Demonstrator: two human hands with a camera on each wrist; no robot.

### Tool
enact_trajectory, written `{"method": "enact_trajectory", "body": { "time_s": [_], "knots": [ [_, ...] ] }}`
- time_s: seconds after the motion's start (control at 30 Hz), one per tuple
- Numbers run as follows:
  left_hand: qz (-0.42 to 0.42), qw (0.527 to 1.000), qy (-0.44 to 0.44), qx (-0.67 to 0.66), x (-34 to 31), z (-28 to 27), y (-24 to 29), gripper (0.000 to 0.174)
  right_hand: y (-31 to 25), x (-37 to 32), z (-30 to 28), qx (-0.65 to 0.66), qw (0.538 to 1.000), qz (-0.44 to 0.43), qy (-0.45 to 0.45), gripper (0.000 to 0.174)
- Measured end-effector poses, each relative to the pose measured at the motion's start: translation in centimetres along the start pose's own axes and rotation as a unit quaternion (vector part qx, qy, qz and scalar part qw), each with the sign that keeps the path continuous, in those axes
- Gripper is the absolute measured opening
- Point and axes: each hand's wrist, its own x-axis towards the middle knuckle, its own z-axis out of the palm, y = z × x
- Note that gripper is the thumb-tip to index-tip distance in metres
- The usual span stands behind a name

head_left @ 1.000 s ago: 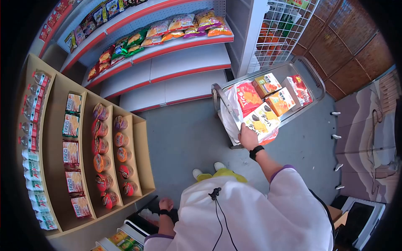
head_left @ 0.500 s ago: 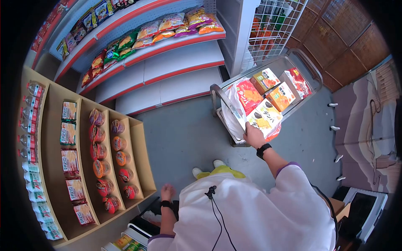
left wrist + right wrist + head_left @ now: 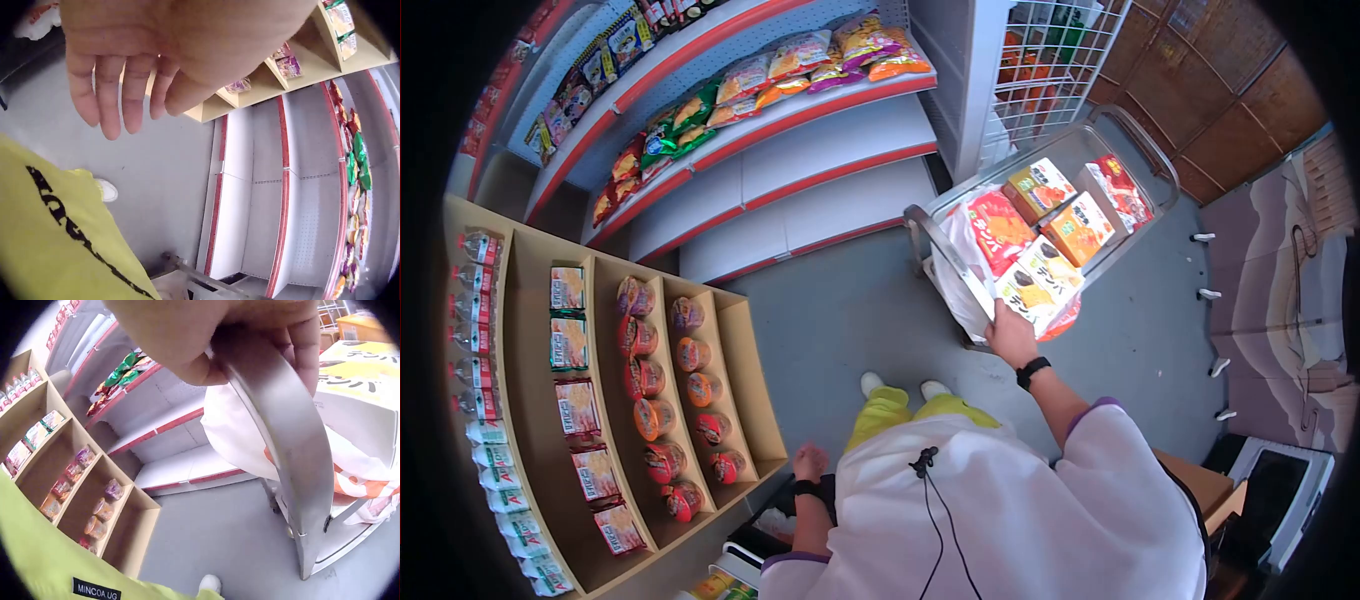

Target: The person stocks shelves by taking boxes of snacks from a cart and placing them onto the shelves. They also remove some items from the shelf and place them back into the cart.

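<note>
In the head view my right hand [image 3: 1012,335] grips the near handle of a metal cart. The right wrist view shows its fingers and thumb wrapped round that bent metal handle [image 3: 297,440]. White snack boxes [image 3: 1038,288] with yellow pictures lie on the cart just beyond the hand. Beside them are a red snack bag [image 3: 998,230], a green-brown box [image 3: 1040,188], an orange box [image 3: 1080,230] and a red package [image 3: 1128,192]. My left hand [image 3: 156,50] hangs at my side, fingers loosely extended and holding nothing, near the wooden shelf.
A wooden shelf [image 3: 750,380] with cup noodles, packets and bottles stands at left. Ahead, a white shelf [image 3: 830,150] with red edges carries chip bags [image 3: 800,60]. A white wire rack [image 3: 1050,80] rises behind the cart. Grey floor [image 3: 840,300] lies between.
My right hand stays on the cart handle throughout. My shoes now stand farther apart, with more of the yellow trousers showing. The left hand shifts slightly and remains without anything in it.
</note>
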Motion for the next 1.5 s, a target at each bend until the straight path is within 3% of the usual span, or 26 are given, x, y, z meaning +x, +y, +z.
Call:
{"method": "enact_trajectory", "body": {
  "time_s": [0.1, 0.33, 0.4, 0.43, 0.5, 0.7, 0.93, 1.0, 1.13, 1.27, 1.4, 1.5],
  "knots": [
    [-0.038, 0.999, 0.009, -0.033, 0.9, 0.3, 2.3, 0.019, -0.3, 0.0, 0.5, -0.008, 1.000, 0.020, 0.012, 0.027],
    [-0.059, 0.992, -0.106, 0.026, 7.7, -0.5, 11.8, 0.021, -2.2, -0.3, 1.3, -0.046, 0.993, 0.098, 0.046, 0.027],
    [0.031, 0.997, -0.056, 0.034, 7.7, 0.4, 15.6, 0.018, -2.9, -0.2, 1.4, -0.068, 0.988, 0.136, 0.039, 0.026],
    [0.031, 0.996, -0.065, 0.044, 8.2, 0.6, 16.9, 0.018, -3.2, -0.2, 1.5, -0.070, 0.986, 0.149, 0.043, 0.026],
    [0.043, 0.994, -0.051, 0.084, 10.2, 0.9, 18.6, 0.017, -3.6, -0.3, 1.6, -0.073, 0.981, 0.178, 0.034, 0.025],
    [0.024, 0.951, -0.136, 0.278, 14.0, 2.6, 21.4, 0.018, -5.5, -0.2, 0.9, -0.042, 0.967, 0.251, 0.022, 0.036],
    [0.030, 0.907, -0.196, 0.371, 15.7, 6.4, 23.4, 0.018, -6.2, 1.2, 0.1, -0.075, 0.964, 0.253, -0.034, 0.045],
    [0.093, 0.882, -0.226, 0.402, 15.3, 8.2, 24.6, 0.017, -6.3, 1.9, 0.0, -0.098, 0.966, 0.239, -0.023, 0.049],
    [0.098, 0.890, -0.218, 0.388, 14.2, 11.9, 28.1, 0.015, -5.6, 3.9, -0.3, -0.070, 0.984, 0.161, 0.042, 0.048],
    [0.357, 0.762, -0.252, 0.477, 12.8, 17.4, 32.3, 0.016, -4.9, 4.7, 0.3, 0.016, 0.988, 0.147, 0.045, 0.043],
    [0.472, 0.664, -0.290, 0.502, 2.0, 29.2, 38.8, 0.025, -5.0, 4.6, 0.2, 0.023, 0.985, 0.163, 0.055, 0.035],
    [0.564, 0.548, -0.339, 0.516, -4.0, 37.9, 41.2, 0.035, -4.0, 4.3, 1.4, 0.019, 0.983, 0.153, 0.099, 0.033]
  ]
}}
